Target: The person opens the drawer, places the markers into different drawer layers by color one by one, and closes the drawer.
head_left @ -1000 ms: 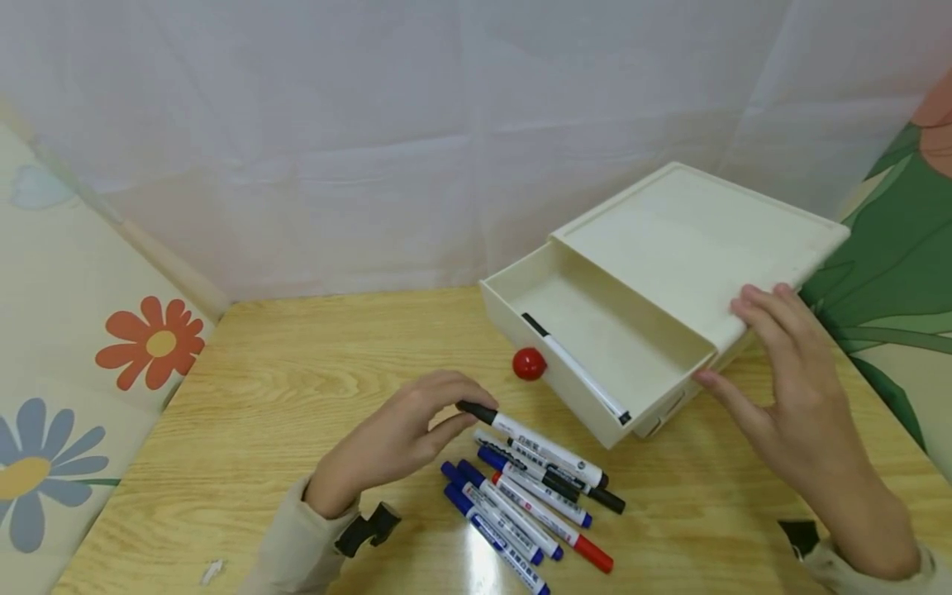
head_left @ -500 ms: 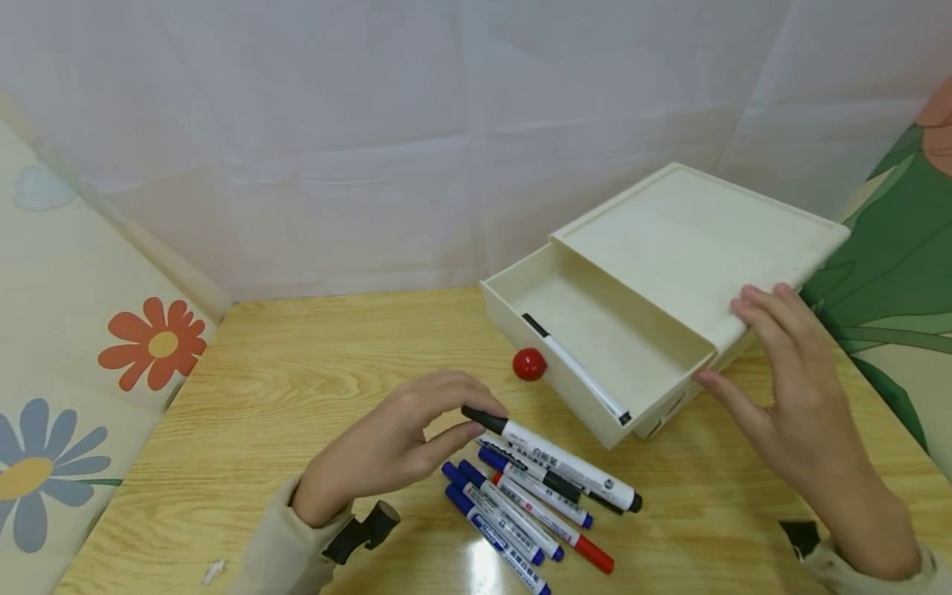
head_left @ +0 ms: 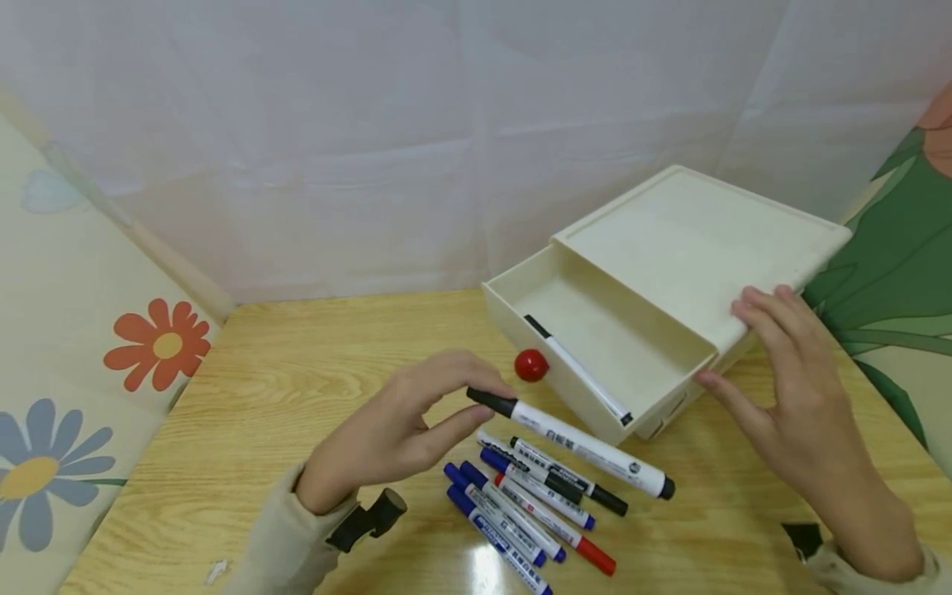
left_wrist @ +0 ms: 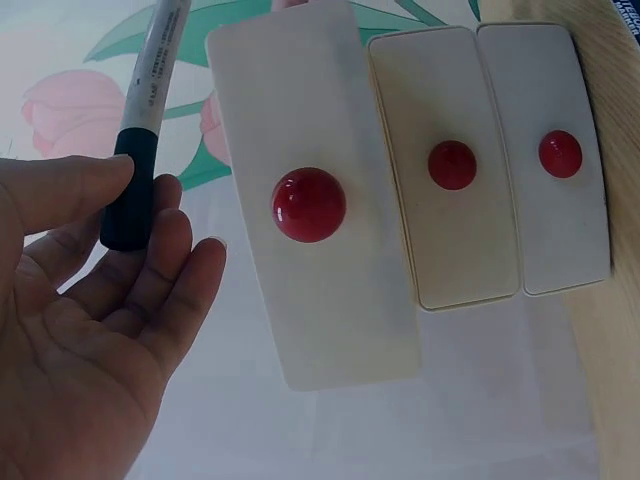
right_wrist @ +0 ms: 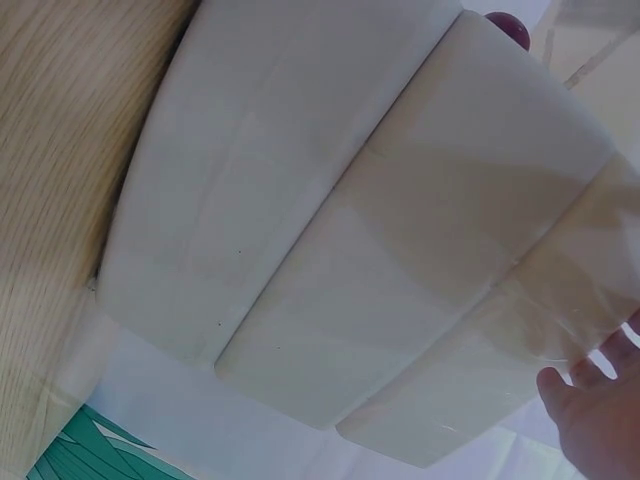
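Observation:
My left hand (head_left: 405, 426) pinches a whiteboard marker (head_left: 587, 446) by its black cap, between thumb and fingers. The marker's white barrel slants down to the right above the other pens. In the left wrist view the thumb presses the dark cap (left_wrist: 130, 200). My right hand (head_left: 803, 405) rests on the near right edge of a cream drawer box (head_left: 699, 248), fingertips on top and thumb against its side. The top drawer (head_left: 506, 318) is pulled out, and one black-capped marker (head_left: 576, 368) lies in it along the front wall. A red knob (head_left: 531, 364) sticks out in front.
Several markers (head_left: 535, 508) with blue, black and red caps lie together on the wooden table (head_left: 320, 347), left of the box. Two lower drawers (left_wrist: 450, 240) with red knobs are closed. A white cloth (head_left: 372, 149) hangs behind the table.
The left hand has lifted the black-capped marker from the pile and moved it slightly right and up. A black-capped marker beneath now shows more. The right hand has stayed on the box.

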The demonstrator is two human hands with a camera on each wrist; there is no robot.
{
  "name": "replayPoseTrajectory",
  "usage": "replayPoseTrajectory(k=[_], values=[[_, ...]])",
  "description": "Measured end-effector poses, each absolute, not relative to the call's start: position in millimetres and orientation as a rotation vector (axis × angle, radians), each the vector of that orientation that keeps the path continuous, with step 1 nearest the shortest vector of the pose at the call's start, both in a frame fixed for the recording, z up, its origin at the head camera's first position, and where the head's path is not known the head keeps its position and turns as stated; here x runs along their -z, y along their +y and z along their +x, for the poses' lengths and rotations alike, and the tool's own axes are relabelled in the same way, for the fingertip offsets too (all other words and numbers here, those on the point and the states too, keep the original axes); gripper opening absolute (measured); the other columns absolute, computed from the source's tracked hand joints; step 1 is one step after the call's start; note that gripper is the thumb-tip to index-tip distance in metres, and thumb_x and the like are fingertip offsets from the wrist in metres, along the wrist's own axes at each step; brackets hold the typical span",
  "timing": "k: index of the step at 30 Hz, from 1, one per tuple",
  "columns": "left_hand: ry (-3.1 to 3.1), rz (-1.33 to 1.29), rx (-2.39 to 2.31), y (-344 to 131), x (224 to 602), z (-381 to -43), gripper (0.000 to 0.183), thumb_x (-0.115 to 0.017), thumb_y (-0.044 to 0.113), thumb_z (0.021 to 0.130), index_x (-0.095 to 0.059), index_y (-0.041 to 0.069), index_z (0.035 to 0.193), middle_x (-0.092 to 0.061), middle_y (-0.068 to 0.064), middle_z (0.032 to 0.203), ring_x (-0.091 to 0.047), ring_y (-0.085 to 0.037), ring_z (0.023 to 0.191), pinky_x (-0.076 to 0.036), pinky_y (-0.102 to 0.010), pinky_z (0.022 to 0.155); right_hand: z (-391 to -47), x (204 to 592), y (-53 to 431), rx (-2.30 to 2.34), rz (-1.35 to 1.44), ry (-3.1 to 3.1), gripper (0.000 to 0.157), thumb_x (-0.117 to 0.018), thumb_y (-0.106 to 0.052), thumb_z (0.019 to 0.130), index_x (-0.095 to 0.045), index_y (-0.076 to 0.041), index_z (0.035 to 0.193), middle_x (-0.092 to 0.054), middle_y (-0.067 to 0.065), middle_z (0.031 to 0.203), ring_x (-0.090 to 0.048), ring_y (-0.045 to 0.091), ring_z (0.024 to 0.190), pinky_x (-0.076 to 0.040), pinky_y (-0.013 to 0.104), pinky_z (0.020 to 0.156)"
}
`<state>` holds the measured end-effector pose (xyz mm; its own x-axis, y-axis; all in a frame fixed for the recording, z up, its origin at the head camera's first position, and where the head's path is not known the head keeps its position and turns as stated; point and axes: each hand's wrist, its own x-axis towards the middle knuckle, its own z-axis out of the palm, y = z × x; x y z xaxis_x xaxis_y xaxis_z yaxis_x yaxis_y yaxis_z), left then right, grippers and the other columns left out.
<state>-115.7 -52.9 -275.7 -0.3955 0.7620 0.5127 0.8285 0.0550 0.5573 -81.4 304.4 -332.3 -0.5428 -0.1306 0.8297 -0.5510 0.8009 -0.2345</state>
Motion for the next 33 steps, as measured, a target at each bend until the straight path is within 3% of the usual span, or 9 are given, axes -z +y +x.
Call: replayPoseTrajectory(k=[13, 33], values=[[-2.142, -1.696, 1.260, -42, 259, -134, 0.026, -0.063, -0.007, 0.091, -0.064, -0.003, 0.117, -0.070, -0.011, 0.110, -0.066, -0.016, 0.099, -0.056, -0.029, 0.090, -82, 330, 299, -0.638, 0.520, -2.052, 0.081, -0.052, -0.059, 0.094, -0.053, 0.015, 0.125, -0.052, 0.033, 0.132, -0.037, 0.037, 0.143, -0.024, 0.040, 0.125], [-2.211, -1.612, 1.119, -26, 240, -164, 0.023, -0.057, -0.001, 0.096, -0.064, -0.001, 0.119, -0.069, -0.009, 0.108, -0.062, -0.012, 0.093, -0.053, -0.027, 0.085, -83, 329, 295, -0.640, 0.511, -2.071, 0.082, -0.051, -0.061, 0.094, -0.053, 0.014, 0.127, -0.051, 0.032, 0.133, -0.037, 0.037, 0.143, -0.024, 0.041, 0.125]])
